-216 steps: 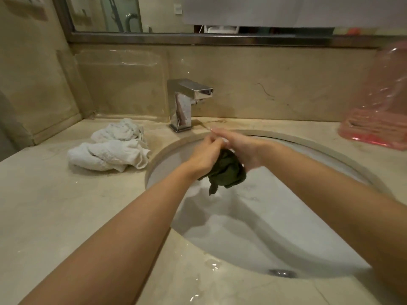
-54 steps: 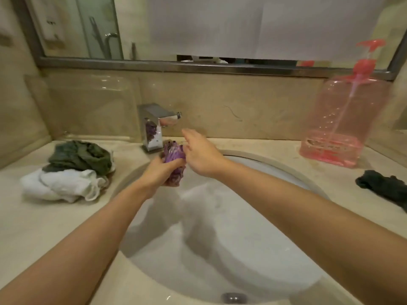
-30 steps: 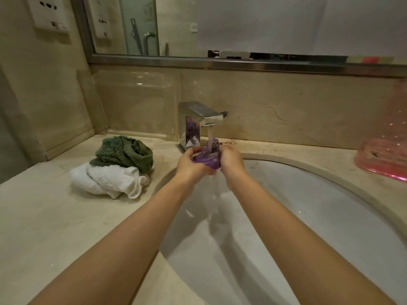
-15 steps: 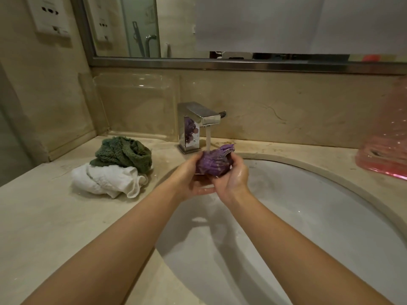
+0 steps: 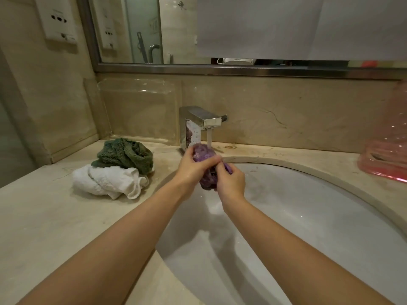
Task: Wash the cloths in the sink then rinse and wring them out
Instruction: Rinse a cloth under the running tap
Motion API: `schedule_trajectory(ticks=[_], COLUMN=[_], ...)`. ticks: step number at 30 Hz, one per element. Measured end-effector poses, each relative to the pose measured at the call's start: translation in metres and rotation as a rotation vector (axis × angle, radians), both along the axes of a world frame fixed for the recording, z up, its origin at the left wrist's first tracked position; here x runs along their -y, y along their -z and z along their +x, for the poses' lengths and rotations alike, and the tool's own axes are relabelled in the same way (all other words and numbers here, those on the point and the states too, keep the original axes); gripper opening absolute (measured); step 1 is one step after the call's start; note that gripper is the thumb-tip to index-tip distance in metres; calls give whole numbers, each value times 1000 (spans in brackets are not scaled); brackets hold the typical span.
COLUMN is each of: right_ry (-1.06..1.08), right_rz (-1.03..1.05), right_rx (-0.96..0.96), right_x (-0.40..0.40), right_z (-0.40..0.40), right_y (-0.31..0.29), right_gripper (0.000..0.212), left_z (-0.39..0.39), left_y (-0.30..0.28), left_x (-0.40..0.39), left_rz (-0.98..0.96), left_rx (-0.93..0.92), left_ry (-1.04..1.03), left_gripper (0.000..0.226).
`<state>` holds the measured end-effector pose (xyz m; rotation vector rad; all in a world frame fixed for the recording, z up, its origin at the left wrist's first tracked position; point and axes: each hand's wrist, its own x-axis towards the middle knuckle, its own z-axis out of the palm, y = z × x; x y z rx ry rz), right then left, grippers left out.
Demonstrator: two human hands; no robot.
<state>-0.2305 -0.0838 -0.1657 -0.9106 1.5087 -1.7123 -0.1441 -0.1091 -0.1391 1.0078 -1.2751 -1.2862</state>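
Single head cam, wide-angle, looks fwd and down, close over sink [image 5: 308, 172] and faucet [image 5: 198, 122].

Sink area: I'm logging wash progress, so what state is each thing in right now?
Tap: running.
Purple cloth: bunched, gripped by left hand and right hand over the sink.
Green cloth: crumpled, on the white cloth.
White cloth: crumpled on the counter.

Sink [image 5: 330, 179] set in countertop [image 5: 55, 216]. Faucet [image 5: 198, 126] behind basin's left rear rim. Two cloths [image 5: 119, 168] stacked on counter left of faucet. Bottle [image 5: 389, 146] far right. Mirror [image 5: 220, 29] above backsplash. Both hands over basin, below spout.
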Motion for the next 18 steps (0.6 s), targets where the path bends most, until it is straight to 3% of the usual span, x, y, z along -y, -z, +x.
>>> schedule_trajectory(ticks=[3,5,8,11,15,18], right_ry=[19,29,39,-42,-246,-455], right_rz=[-18,-21,-22,-15,80,170], right_rx=[16,110,346,644,588,495], right_x=[-3,-3,-1,-2,-5,-8], right_z=[2,0,-4,-9,-11,-7], right_y=[2,-2,-10,-14,-9,-12], right_gripper=[28,32,35,30,32,50], left_z=[-2,-3,-3,-2,5,10], left_y=[2,3,4,0,-5,-6], left_x=[2,5,9,9,8,10], left_rz=[19,56,155,194,264,358], left_rx=[37,48,55,-34,-213,-258], left_ry=[34,-26,-130,-162,-225,-280], left_gripper=[69,60,41,37,45,51])
